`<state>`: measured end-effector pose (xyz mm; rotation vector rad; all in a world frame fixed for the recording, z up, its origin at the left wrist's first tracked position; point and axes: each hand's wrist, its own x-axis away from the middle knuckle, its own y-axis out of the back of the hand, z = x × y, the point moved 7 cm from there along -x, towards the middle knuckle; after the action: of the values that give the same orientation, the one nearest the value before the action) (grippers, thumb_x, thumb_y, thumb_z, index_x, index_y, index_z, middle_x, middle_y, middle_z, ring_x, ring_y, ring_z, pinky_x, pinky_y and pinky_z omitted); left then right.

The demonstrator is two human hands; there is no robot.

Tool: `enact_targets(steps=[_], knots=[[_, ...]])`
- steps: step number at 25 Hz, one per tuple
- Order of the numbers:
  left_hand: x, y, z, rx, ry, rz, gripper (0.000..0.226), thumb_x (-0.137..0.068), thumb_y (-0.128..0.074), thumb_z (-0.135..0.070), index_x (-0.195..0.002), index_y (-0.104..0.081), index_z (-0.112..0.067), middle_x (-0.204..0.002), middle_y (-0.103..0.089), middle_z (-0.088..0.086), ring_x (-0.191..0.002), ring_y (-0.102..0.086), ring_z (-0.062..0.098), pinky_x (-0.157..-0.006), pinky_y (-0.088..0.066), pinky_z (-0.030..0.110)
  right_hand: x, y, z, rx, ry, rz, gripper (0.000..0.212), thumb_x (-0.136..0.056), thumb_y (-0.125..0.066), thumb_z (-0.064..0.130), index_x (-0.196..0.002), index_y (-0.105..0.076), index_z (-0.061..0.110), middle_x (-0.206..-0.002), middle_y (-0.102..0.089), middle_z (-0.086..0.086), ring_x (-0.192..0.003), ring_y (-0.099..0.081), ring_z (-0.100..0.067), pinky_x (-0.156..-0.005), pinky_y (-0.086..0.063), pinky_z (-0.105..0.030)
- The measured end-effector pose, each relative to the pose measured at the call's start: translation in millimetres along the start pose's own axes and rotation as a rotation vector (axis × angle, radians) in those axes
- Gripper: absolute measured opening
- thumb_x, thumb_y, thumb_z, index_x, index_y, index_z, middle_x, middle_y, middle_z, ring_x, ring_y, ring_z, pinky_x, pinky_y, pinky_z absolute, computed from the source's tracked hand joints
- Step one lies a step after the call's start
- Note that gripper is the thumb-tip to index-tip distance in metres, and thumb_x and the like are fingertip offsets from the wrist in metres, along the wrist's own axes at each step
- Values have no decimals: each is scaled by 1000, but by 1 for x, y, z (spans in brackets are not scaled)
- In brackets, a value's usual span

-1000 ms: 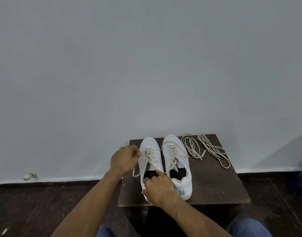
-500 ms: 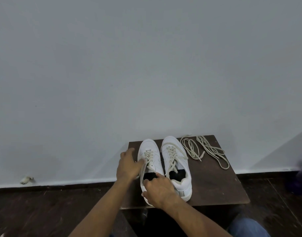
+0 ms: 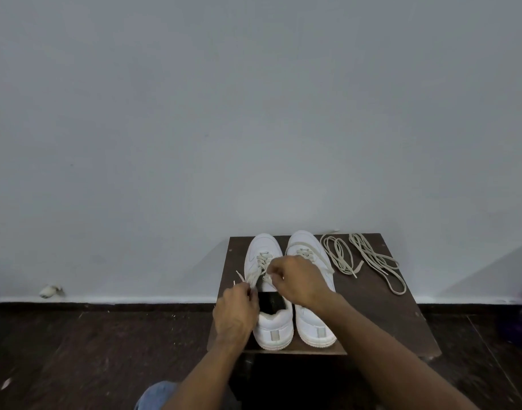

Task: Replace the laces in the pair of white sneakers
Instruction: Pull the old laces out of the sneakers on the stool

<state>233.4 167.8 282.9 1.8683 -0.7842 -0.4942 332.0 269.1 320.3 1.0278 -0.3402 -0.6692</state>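
both hands [image 3: 236, 313] pinching left sneaker [image 3: 267, 291] lace [image 3: 255, 275]

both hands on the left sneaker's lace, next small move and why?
Probably draw the lace out of the next eyelets. The left hand pinches a freed lace end beside the left sneaker, and the right hand pinches at its crossings, which remain threaded toward the toe. Two spare laces lie unused on the table.

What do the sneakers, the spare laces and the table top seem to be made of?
Sneakers: smooth white leather or synthetic, matte, stitched panels. Spare laces: flat woven fabric, off-white, lying limp in loops. Table top: dark brown wood or laminate, dull, scuffed.
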Motion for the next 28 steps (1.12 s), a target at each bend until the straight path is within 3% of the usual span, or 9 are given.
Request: enact_targets(steps=[3, 6, 8, 12, 16, 18, 23, 25, 28], knots=[[-3, -1, 1, -51, -8, 10, 32, -100, -41, -40, -101, -65, -18, -101, -66, 6, -95, -64, 27, -76, -50, 37, -22, -11, -1, 135, -32, 34, 30, -91, -51, 21, -118, -63, 22, -120, -63, -2, -107, -61, -26, -85, -50, -38], [-3, -3, 7, -36, 21, 15, 30, -99, -43, -41, -105, -65, -22, -102, -67, 4, -97, -65, 27, -78, -52, 36, -27, -30, 13, 377, 90, 58, 22, -94, -49, 24, -107, -64, 13, -112, -62, -5, -95, -62, -28, -68, -41, -34], [-2, -5, 8, -28, 29, 22, 29, -98, -44, -40, -104, -66, -22, -103, -67, 4, -98, -64, 27, -80, -52, 37, -28, -25, 16, 428, 101, -8, 20, -93, -47, 22, -99, -64, 12, -105, -63, -6, -91, -63, -29, -65, -40, -34], [-3, -6, 9, -10, 41, 15, 26, -96, -48, -38, -101, -67, -21, -101, -68, 3, -95, -65, 27, -80, -54, 39, -30, 11, -31, 244, -283, -180, 19, -89, -48, 25, -74, -54, 14, -81, -61, -5, -82, -63, -31, -62, -37, -30], [-2, -5, 7, -24, 34, 2, 27, -97, -47, -38, -106, -67, -22, -103, -69, 4, -97, -65, 27, -79, -52, 36, -21, -3, -9, 280, 86, -44, 34, -91, -49, 32, -120, -59, 16, -119, -59, -2, -110, -56, -25, -79, -48, -37], [-3, -2, 7, -40, 34, -2, 27, -97, -47, -38, -107, -67, -22, -105, -68, 5, -98, -65, 28, -78, -50, 36, -22, -16, 3, 305, 164, 30, 42, -91, -50, 37, -127, -56, 15, -124, -57, -3, -116, -51, -24, -84, -47, -40], [-2, -3, 6, -28, 42, 17, 25, -97, -48, -35, -108, -66, -21, -105, -68, 5, -99, -65, 28, -78, -51, 36, -28, -34, 19, 577, 179, 26, 27, -93, -47, 25, -108, -64, 9, -112, -61, -7, -108, -53, -27, -77, -43, -37], [-2, -5, 8, -31, 42, 15, 24, -96, -48, -34, -107, -65, -21, -105, -68, 5, -99, -65, 28, -78, -51, 36, -26, -25, 20, 482, 124, -27, 25, -93, -45, 24, -97, -65, 10, -102, -62, -7, -99, -57, -27, -69, -40, -34], [-3, -4, 8, -36, 45, 10, 25, -97, -48, -36, -106, -66, -20, -104, -68, 5, -98, -65, 27, -78, -51, 36, -34, 24, -7, 219, -167, -271, 20, -87, -49, 26, -74, -56, 13, -80, -59, -4, -77, -57, -25, -61, -41, -30]])
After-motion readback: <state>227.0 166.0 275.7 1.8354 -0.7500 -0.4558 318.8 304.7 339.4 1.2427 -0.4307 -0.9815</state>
